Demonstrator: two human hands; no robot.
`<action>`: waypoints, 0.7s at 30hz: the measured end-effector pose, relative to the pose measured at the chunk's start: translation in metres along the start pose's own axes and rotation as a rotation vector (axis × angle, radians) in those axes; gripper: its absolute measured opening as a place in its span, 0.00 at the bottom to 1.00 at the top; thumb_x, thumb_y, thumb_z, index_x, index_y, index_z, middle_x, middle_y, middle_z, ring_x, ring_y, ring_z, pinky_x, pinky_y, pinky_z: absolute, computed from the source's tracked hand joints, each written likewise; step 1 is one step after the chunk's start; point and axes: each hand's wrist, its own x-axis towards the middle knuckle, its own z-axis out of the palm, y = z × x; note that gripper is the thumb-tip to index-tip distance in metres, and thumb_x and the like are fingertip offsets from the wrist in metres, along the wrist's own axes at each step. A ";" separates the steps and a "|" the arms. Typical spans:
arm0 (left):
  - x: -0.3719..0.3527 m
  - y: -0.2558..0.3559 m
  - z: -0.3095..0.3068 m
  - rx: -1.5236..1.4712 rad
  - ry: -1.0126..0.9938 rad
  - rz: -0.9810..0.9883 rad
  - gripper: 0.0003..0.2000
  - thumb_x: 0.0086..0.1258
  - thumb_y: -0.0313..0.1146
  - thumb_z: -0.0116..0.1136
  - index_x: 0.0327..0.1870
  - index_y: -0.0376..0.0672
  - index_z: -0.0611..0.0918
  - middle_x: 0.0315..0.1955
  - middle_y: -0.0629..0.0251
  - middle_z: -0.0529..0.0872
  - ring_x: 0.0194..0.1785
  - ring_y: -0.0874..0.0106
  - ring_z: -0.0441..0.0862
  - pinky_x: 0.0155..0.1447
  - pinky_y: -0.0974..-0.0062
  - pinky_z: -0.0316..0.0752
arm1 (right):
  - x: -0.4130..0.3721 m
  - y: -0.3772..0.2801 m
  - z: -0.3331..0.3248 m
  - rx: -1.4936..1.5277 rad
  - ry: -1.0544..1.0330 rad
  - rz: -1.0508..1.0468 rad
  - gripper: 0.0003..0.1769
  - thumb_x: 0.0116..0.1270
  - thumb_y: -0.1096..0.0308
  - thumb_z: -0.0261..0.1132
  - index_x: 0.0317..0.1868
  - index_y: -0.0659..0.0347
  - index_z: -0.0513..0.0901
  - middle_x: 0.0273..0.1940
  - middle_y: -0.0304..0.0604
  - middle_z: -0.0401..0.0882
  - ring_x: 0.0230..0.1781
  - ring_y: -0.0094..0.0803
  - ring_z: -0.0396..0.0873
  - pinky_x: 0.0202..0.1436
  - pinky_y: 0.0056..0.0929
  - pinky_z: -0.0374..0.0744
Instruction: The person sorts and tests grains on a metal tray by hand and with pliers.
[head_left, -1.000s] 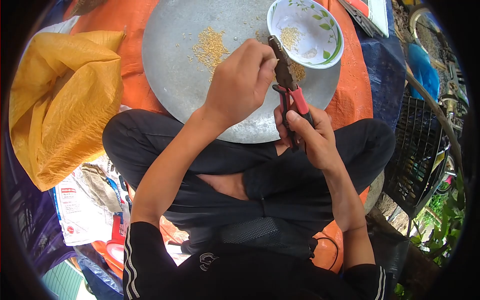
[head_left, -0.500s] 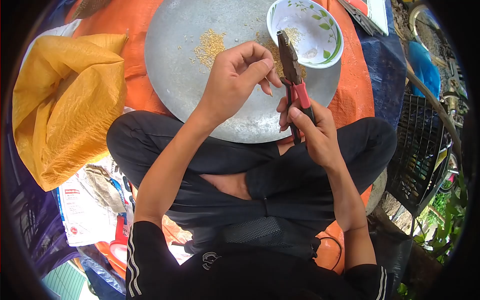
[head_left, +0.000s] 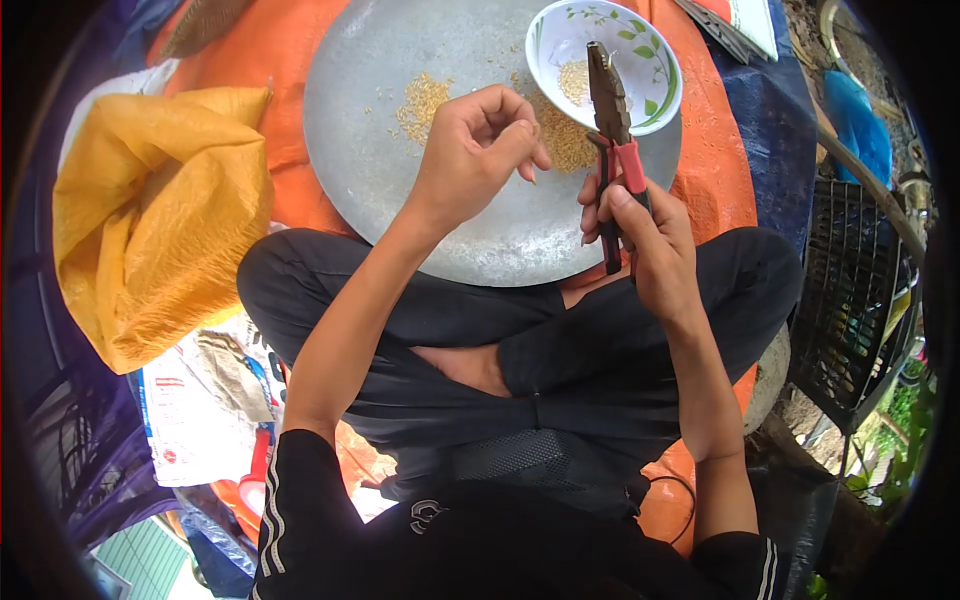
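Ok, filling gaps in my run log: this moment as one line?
right hand: holds pliers, jaws over bowl | left hand: curled above tray, contents unclear | grain piles: two, on tray

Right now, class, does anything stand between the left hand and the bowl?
Yes, something low: the larger grain heap lies on the tray between the left hand and the bowl. The pliers, in the right hand, overlap the bowl in this view; their height above it can't be told.
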 end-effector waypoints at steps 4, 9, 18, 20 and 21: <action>0.018 -0.007 0.006 0.057 0.024 -0.024 0.05 0.72 0.24 0.51 0.35 0.35 0.79 0.25 0.64 0.82 0.30 0.75 0.82 0.35 0.78 0.77 | -0.002 -0.006 -0.017 0.081 0.077 -0.062 0.16 0.79 0.62 0.57 0.44 0.69 0.81 0.31 0.40 0.81 0.33 0.23 0.79 0.41 0.25 0.78; 0.066 -0.019 0.017 0.217 0.026 -0.045 0.04 0.69 0.23 0.52 0.33 0.34 0.79 0.25 0.62 0.83 0.29 0.76 0.81 0.34 0.79 0.76 | 0.001 -0.009 -0.034 0.200 0.184 -0.053 0.15 0.77 0.63 0.60 0.42 0.71 0.81 0.31 0.41 0.81 0.32 0.24 0.80 0.39 0.26 0.81; 0.160 -0.025 0.030 1.265 -0.142 0.115 0.14 0.56 0.37 0.59 0.25 0.31 0.84 0.22 0.48 0.86 0.27 0.54 0.86 0.34 0.61 0.81 | 0.012 -0.002 -0.057 0.413 0.276 -0.097 0.14 0.75 0.64 0.60 0.39 0.70 0.81 0.31 0.41 0.81 0.31 0.24 0.80 0.38 0.25 0.81; 0.169 -0.024 0.036 1.328 -0.162 0.047 0.16 0.54 0.38 0.58 0.28 0.29 0.85 0.26 0.40 0.86 0.33 0.43 0.85 0.42 0.54 0.82 | 0.012 -0.005 -0.062 0.444 0.300 -0.104 0.13 0.75 0.66 0.59 0.40 0.70 0.82 0.31 0.42 0.81 0.31 0.26 0.81 0.39 0.26 0.82; 0.170 -0.025 0.040 1.414 -0.202 0.042 0.16 0.54 0.38 0.58 0.27 0.30 0.86 0.27 0.40 0.86 0.34 0.44 0.86 0.43 0.55 0.83 | 0.012 -0.006 -0.064 0.460 0.303 -0.111 0.13 0.74 0.66 0.58 0.40 0.70 0.82 0.31 0.42 0.81 0.31 0.26 0.81 0.40 0.26 0.82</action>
